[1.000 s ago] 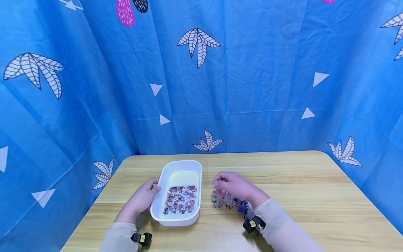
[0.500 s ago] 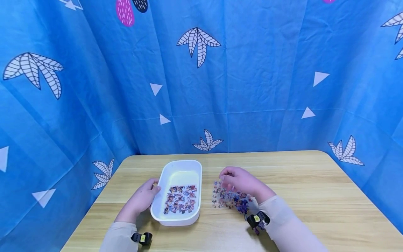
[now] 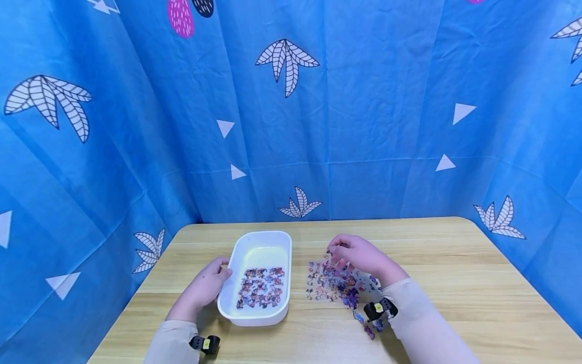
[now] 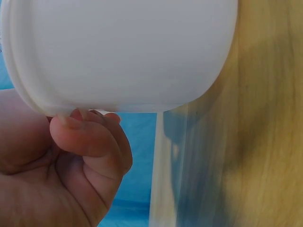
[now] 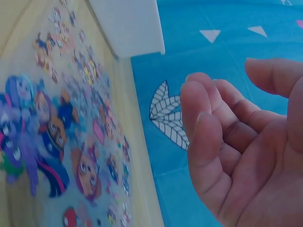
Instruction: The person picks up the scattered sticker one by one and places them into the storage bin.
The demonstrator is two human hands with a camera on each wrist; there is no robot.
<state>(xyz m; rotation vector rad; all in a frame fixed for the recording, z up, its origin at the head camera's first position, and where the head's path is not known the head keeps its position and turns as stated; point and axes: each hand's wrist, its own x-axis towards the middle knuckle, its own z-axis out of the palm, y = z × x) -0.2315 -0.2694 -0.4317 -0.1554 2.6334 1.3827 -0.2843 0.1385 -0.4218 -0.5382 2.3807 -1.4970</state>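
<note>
Blue curtain [image 3: 377, 121], printed with leaves and triangles, backs the pale wood tabletop [image 3: 454, 283]. We find the white tub [image 3: 258, 321] towards the tabletop's left edge, mouth up; its long axis runs near to far, far end leaning slightly right. Printed pieces [image 3: 260, 288] sit in its near half. Just right of the tub we record a spread of printed figures [image 3: 335, 289], strung from its far left corner diagonally towards the near edge.

We note the left hand [image 3: 206, 283] gripping the tub's left side, thumb at the rim, forearm rising from the near left. We observe the right hand [image 3: 361, 255] above the spread's far side, wrist bent, fingers pointing far left and loosely curved; the right wrist view shows thumb and fingers moderately apart, with nothing visible between them. Both wrists carry black straps [image 3: 205, 345] over pale sleeves [image 3: 425, 318].
</note>
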